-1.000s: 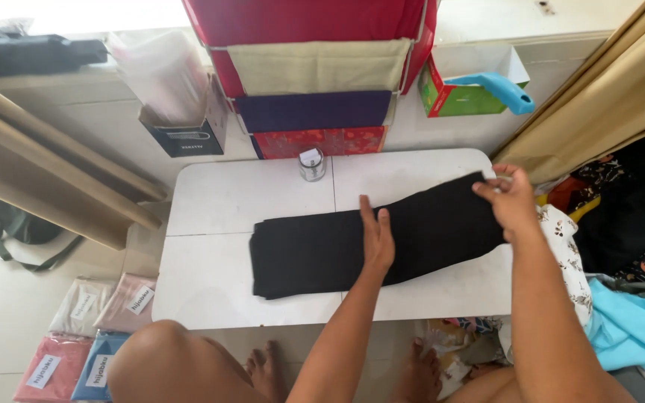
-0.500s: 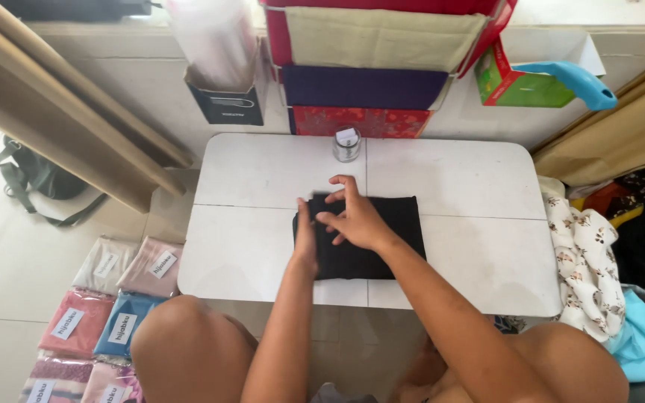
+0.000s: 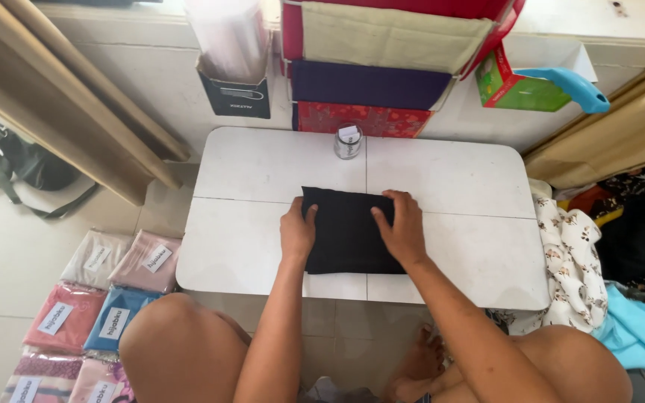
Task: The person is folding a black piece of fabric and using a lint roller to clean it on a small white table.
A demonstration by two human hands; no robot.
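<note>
Two hands are pressing on a folded black cloth.

The folded black cloth (image 3: 349, 231) is lying in the middle of the white worktop (image 3: 442, 179). The left hand (image 3: 297, 231) is lying flat and open on the cloth's left edge, gripping nothing. The right hand (image 3: 401, 227) is lying flat and open on its right side, gripping nothing too. A small glass jar (image 3: 348, 141) is standing at the far edge of the worktop, apart from the cloth. Packed cloths in clear bags (image 3: 98, 291) are lying on the floor to the left.
</note>
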